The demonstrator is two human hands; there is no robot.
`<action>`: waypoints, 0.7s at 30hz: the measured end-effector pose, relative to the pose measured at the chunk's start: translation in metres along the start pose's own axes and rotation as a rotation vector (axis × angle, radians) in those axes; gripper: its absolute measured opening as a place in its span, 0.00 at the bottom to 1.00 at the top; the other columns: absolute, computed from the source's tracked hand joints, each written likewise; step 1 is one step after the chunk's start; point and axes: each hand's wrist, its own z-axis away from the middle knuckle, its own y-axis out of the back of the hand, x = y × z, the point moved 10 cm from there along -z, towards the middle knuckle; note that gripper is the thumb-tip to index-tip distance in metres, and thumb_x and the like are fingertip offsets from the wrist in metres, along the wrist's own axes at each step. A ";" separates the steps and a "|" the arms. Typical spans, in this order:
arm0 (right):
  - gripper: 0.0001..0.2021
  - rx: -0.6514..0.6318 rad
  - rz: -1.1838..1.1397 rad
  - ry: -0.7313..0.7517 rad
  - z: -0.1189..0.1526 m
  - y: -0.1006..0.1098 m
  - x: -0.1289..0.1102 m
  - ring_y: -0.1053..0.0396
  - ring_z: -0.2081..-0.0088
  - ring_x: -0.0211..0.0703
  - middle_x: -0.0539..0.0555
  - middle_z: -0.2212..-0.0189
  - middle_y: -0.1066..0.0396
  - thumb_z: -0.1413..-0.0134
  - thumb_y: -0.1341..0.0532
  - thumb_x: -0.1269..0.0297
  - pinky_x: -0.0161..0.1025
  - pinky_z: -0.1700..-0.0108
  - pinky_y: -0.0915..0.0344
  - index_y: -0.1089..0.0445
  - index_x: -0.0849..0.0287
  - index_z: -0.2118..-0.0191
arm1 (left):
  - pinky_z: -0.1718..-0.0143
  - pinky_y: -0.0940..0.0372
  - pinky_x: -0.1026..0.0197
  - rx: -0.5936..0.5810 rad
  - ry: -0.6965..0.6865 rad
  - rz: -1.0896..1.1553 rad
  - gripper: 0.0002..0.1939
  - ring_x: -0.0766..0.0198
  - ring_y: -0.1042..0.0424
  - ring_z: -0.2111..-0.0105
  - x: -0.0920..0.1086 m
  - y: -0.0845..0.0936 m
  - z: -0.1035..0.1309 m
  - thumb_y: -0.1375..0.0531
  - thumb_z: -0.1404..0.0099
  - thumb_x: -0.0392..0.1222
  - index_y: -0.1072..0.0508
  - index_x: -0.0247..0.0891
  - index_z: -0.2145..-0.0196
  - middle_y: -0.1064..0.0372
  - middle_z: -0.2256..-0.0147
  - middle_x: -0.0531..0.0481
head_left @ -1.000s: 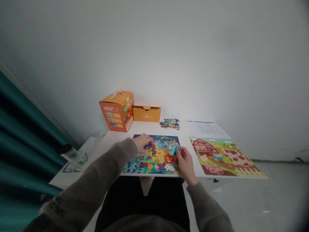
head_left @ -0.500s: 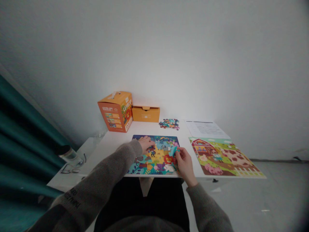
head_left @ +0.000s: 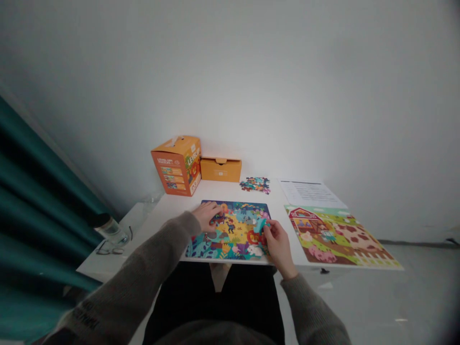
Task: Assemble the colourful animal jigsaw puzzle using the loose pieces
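A colourful jungle puzzle picture (head_left: 235, 239) lies flat near the table's front edge. Over its upper left part rests my left hand (head_left: 207, 215), fingers bent; whether they hold a piece is hidden. At the picture's right side my right hand (head_left: 277, 241) pinches a teal puzzle piece (head_left: 260, 224) between thumb and finger, just beside the lion drawing. A heap of loose puzzle pieces (head_left: 256, 184) lies behind the picture.
Behind stand an orange puzzle box (head_left: 178, 165) and a low yellow-orange box (head_left: 221, 169). To the right are a printed sheet (head_left: 311, 192) and a farm picture (head_left: 341, 235). Glasses (head_left: 109, 249) and a lidded bottle (head_left: 113, 231) sit at the left.
My left hand has moved left across the picture, uncovering more of its middle. My right hand still holds the teal piece in about the same place. The whole view has shifted slightly.
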 end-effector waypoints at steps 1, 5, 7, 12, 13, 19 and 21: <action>0.16 -0.004 -0.001 -0.003 0.000 -0.001 0.001 0.38 0.77 0.39 0.47 0.78 0.35 0.43 0.38 0.48 0.35 0.76 0.41 0.30 0.56 0.59 | 0.54 0.37 0.54 0.017 0.001 0.020 0.20 0.53 0.33 0.57 -0.006 0.005 0.008 0.38 0.50 0.35 0.32 0.40 0.57 0.35 0.58 0.45; 0.19 -0.029 -0.015 -0.018 -0.002 -0.004 0.007 0.34 0.76 0.41 0.50 0.75 0.30 0.44 0.37 0.47 0.36 0.75 0.38 0.31 0.57 0.57 | 0.51 0.36 0.55 0.087 0.053 0.048 0.20 0.54 0.33 0.57 -0.044 0.022 0.042 0.40 0.52 0.31 0.33 0.39 0.59 0.35 0.59 0.46; 0.20 -0.036 -0.018 -0.025 -0.002 -0.005 0.010 0.33 0.74 0.42 0.51 0.73 0.28 0.45 0.37 0.46 0.36 0.74 0.38 0.31 0.57 0.55 | 0.52 0.36 0.54 0.092 0.077 0.034 0.20 0.54 0.33 0.57 -0.064 0.025 0.058 0.41 0.52 0.30 0.33 0.38 0.60 0.34 0.59 0.46; 0.23 -0.037 -0.020 -0.058 0.000 -0.006 0.011 0.32 0.75 0.44 0.52 0.73 0.27 0.47 0.36 0.43 0.37 0.75 0.36 0.30 0.57 0.56 | 0.55 0.36 0.54 0.083 0.203 -0.028 0.16 0.55 0.33 0.60 -0.112 0.020 0.090 0.41 0.53 0.29 0.31 0.36 0.63 0.33 0.61 0.46; 0.23 -0.038 -0.017 -0.064 0.000 -0.006 0.011 0.32 0.76 0.43 0.52 0.74 0.27 0.47 0.36 0.43 0.38 0.75 0.37 0.30 0.57 0.56 | 0.56 0.36 0.55 0.084 0.233 -0.038 0.16 0.56 0.33 0.61 -0.119 0.017 0.095 0.41 0.53 0.29 0.31 0.36 0.63 0.33 0.62 0.46; 0.21 -0.041 -0.015 -0.061 0.001 -0.007 0.007 0.34 0.78 0.42 0.49 0.77 0.30 0.48 0.36 0.43 0.37 0.76 0.39 0.29 0.57 0.60 | 0.59 0.35 0.53 0.043 0.323 -0.056 0.16 0.53 0.32 0.61 -0.132 0.008 0.104 0.38 0.54 0.33 0.28 0.39 0.64 0.30 0.62 0.45; 0.21 -0.051 -0.024 -0.075 0.001 -0.008 0.007 0.33 0.77 0.43 0.50 0.76 0.29 0.47 0.36 0.43 0.37 0.76 0.38 0.30 0.57 0.60 | 0.58 0.34 0.52 0.080 0.331 -0.054 0.14 0.51 0.32 0.59 -0.126 0.017 0.100 0.38 0.52 0.35 0.28 0.39 0.64 0.30 0.60 0.44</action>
